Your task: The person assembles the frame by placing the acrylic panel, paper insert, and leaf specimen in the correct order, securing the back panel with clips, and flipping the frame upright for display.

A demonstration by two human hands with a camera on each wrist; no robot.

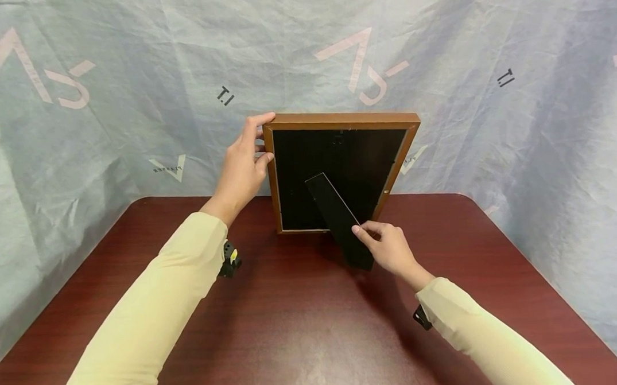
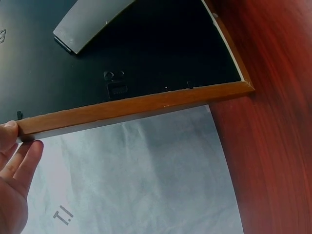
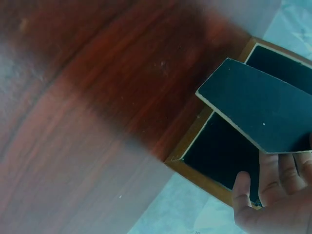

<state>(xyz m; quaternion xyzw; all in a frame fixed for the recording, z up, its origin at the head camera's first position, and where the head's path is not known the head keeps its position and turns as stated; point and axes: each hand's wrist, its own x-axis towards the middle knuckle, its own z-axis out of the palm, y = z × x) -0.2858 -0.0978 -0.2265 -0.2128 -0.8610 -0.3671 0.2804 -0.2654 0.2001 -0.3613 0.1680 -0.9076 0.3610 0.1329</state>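
Observation:
A picture frame [image 1: 344, 120] with a brown wooden border stands on the table, its black back facing me. From the back a black easel leg [image 1: 335, 211] swings out and slants down to the right. My left hand [image 1: 242, 164] grips the frame's upper left side, thumb on the back edge and fingers round the far side. In the left wrist view, the left fingers [image 2: 30, 161] wrap the wooden edge. My right hand [image 1: 391, 249] pinches the right edge of the leg low down. The right wrist view shows the leg's broad end [image 3: 253, 100] standing off the backing.
The dark red wooden table [image 1: 294, 331] reaches back to a grey fabric backdrop [image 1: 204, 59] printed with letters, which hangs behind it and on both sides. Black wrist straps [image 1: 230, 259] sit at both cuffs.

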